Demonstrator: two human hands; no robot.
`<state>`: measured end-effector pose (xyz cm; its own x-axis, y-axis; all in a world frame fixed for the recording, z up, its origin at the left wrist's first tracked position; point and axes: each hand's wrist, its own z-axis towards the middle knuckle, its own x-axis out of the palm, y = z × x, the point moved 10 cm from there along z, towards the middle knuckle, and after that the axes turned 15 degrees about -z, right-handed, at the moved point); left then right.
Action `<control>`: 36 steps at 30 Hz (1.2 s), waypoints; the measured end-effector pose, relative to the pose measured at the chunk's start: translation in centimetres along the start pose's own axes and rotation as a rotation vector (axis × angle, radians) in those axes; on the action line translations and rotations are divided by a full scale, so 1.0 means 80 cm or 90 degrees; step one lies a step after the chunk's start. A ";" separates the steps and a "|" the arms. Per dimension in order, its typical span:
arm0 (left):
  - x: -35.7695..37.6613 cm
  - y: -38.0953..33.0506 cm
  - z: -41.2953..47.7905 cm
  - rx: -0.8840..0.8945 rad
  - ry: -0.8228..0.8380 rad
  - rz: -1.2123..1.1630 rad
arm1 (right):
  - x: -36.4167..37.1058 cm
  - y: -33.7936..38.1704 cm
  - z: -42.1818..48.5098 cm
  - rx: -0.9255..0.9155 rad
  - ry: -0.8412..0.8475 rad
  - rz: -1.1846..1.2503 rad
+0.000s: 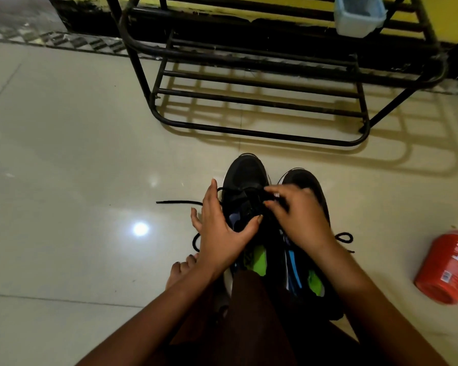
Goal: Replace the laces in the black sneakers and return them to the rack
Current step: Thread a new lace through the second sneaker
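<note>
Two black sneakers stand side by side on the tiled floor in front of me, toes pointing away. On the left sneaker (245, 173) my left hand (222, 231) grips the tongue and side. My right hand (294, 212) pinches a black lace (180, 202) at that shoe's eyelets; the lace's free end trails left across the floor. The right sneaker (306, 180) is partly hidden under my right hand, green insoles show in both shoes. Another lace loop (343, 237) lies right of the right sneaker.
A black metal shoe rack (259, 85) stands just beyond the shoes, its lower shelf bare. A pale blue plastic tub (358, 14) sits higher on it. A red can (446, 268) lies on the floor at right. My bare foot (181, 270) rests left of the shoes.
</note>
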<state>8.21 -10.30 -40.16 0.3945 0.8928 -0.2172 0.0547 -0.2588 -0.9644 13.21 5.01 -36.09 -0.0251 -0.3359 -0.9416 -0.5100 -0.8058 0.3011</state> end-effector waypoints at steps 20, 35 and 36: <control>-0.023 -0.003 0.016 0.063 -0.096 -0.023 | -0.023 0.028 -0.013 -0.060 -0.112 -0.067; -0.028 -0.005 0.010 0.073 -0.121 -0.010 | 0.024 -0.036 -0.018 0.266 0.037 0.345; -0.029 -0.004 0.010 0.068 -0.127 -0.017 | 0.024 -0.036 -0.019 0.272 0.036 0.353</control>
<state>6.53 -11.98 -39.51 0.2052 0.9565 -0.2073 -0.0391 -0.2037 -0.9783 15.94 5.95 -38.51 -0.3411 -0.6758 -0.6533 -0.7285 -0.2492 0.6381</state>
